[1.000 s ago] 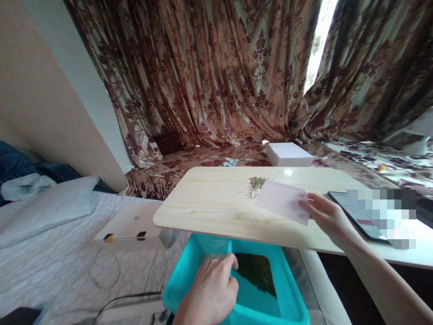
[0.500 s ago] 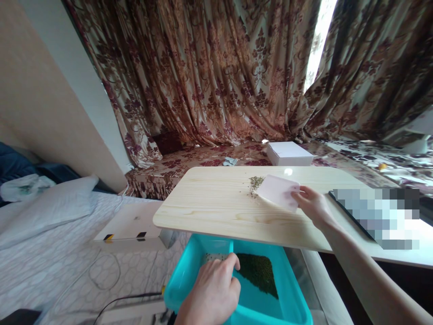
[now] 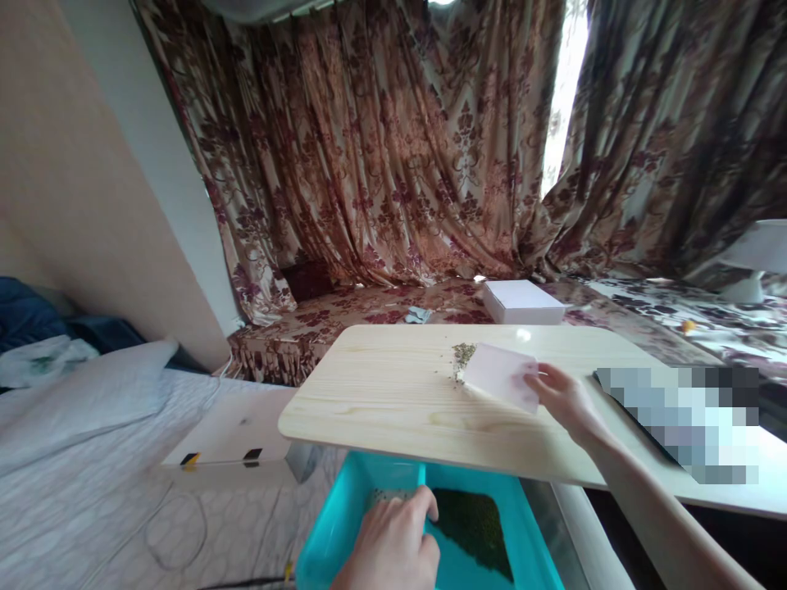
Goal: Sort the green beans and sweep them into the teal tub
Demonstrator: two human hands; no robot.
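Observation:
My right hand [image 3: 566, 399] grips a pale pink flat scraper card [image 3: 501, 375] and holds its edge against a small heap of green grains [image 3: 462, 356] on the light wooden board [image 3: 393, 393]. Lower down, my left hand [image 3: 393, 545] is closed over the near rim of a turquoise plastic tub [image 3: 344, 524], which sits just under the board's front edge. A dark green mass of grains [image 3: 476, 524] lies in the tub's right half, with a few pale grains to its left.
A white box [image 3: 522, 301] lies behind the board on flowered cloth. Patterned curtains [image 3: 399, 147] hang behind. A blurred flat device [image 3: 676, 401] lies at the right. A white box with black and yellow marks [image 3: 227, 434] and a bed [image 3: 74, 426] are at the left.
My right hand has pushed the card away and leftward across the board up to the grain heap. The view has tilted upward a little. My left hand stays on the tub.

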